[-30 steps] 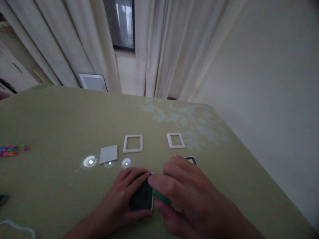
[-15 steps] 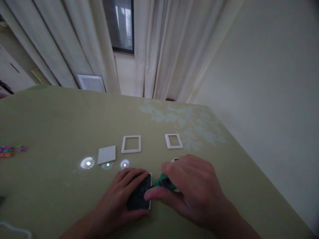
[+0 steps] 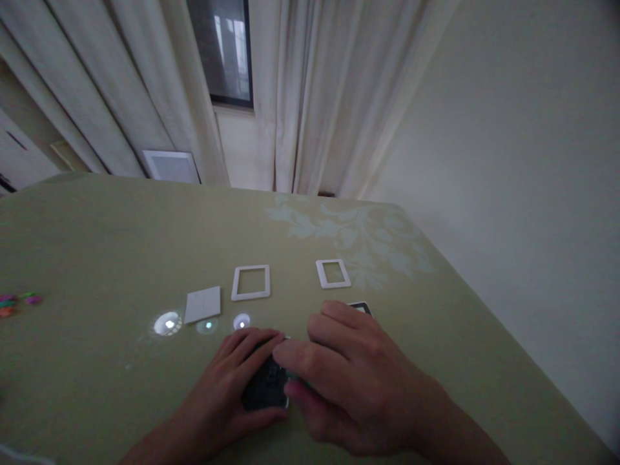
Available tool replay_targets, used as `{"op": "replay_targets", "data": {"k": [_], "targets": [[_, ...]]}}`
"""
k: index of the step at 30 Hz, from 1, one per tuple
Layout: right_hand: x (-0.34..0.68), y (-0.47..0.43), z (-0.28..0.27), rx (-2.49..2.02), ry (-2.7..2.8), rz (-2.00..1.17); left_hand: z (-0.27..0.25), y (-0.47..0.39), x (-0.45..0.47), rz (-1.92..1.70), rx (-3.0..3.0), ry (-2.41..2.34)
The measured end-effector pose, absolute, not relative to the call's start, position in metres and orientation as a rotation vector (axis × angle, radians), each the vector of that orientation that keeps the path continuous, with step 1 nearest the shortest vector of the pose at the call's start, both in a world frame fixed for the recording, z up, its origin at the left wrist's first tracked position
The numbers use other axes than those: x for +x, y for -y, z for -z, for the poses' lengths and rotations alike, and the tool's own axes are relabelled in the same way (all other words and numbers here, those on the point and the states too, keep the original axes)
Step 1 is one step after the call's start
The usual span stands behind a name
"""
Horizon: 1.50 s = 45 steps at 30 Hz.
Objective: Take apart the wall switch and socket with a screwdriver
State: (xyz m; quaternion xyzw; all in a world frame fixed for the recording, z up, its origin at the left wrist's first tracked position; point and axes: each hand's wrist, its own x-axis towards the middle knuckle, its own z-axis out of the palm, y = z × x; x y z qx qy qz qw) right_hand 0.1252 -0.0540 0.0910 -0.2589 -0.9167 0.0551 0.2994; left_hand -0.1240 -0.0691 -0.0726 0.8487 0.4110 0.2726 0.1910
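My left hand (image 3: pixel 230 381) is closed around a wall switch (image 3: pixel 265 387), its black back facing up and a thin white rim showing at the right. The thumb grips the near side and the fingers the far side. Right beside it, my right hand (image 3: pixel 361 381) is closed on a green-handled screwdriver (image 3: pixel 292 375), now almost wholly covered by the fingers. Its tip is hidden at the right edge of the switch. Behind the right hand, a white piece with a dark inside (image 3: pixel 361 307) partly shows on the table.
Two white square frames, a left one (image 3: pixel 235 284) and a right one (image 3: pixel 347 282), lie farther back. A white switch plate (image 3: pixel 203 305) rests left of them. Small colourful pieces (image 3: pixel 8 301) lie at the far left of the green table (image 3: pixel 121 239). A wall (image 3: pixel 523 194) borders the right side.
My right hand has turned over the screwdriver, covering the green handle, and its fingers have come closer to the switch. My left hand keeps its hold. The view has shifted slightly.
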Motion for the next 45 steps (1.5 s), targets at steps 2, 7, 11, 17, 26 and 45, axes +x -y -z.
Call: {"op": "replay_targets", "data": {"k": [2, 7, 11, 17, 26, 45], "targets": [[0.125, 0.056, -0.092, -0.624, 2.453, -0.258, 0.072, 0.07, -0.124, -0.76, 2.377, -1.121], [0.128, 0.056, -0.092, -0.882, 2.356, -0.093, 0.077, 0.069, -0.125, -0.726, 2.459, -1.093], [0.13, 0.056, -0.094, -0.796, 2.426, -0.275, 0.078, 0.068, -0.125, -0.729, 2.477, -1.084], [0.129, 0.058, -0.09, -0.863, 2.333, -0.065, 0.075, 0.069, -0.126, -0.69, 2.446, -1.095], [0.132, 0.057, -0.093, -0.879, 2.397, -0.026, 0.077, 0.067, -0.126, -0.708, 2.5, -1.065], [0.139, 0.055, -0.097, -0.925, 2.43, -0.209, 0.078, 0.069, -0.127, -0.696, 2.485, -1.082]]}}
